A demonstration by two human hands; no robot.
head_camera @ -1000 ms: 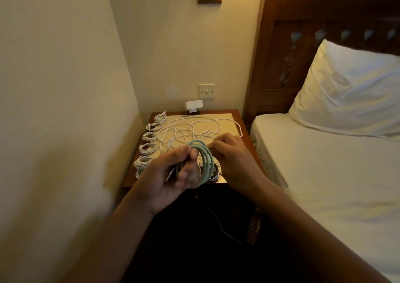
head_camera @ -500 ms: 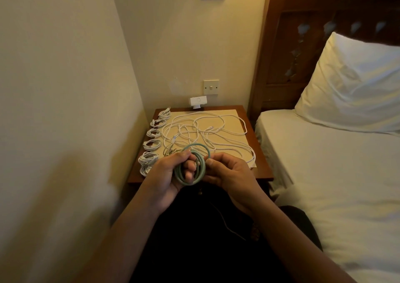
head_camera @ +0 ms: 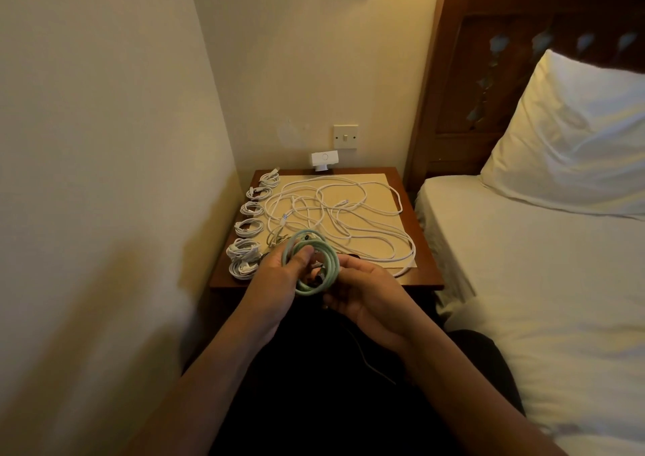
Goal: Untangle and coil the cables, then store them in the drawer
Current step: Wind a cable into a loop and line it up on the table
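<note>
Green cable is lower centre of frame, wound into a ring and held in the air just in front of the nightstand. Left hand grips it, thumb clamped over the near side of the ring. Right hand has its fingers curled against the ring's right side. It looks like a pinch on the tail end, but it's dim there and I can't confirm.

Risks as I see them:
- The ring isn't tied. If the left thumb eases off, I'd expect the turns to spring loose.
- Loose white cables sprawl over the mat, one loop right at the front edge below the hands. A snagged plug or sleeve could drag the lot off.
- Coiled white bundles line the table's left edge, close to the left wrist. A bump could tip them off.
- The drawer isn't in view, so I'd be reaching for it blind.

No readable text or brand. Wall switch is plain, and the white gadget shows only a circle.
</note>
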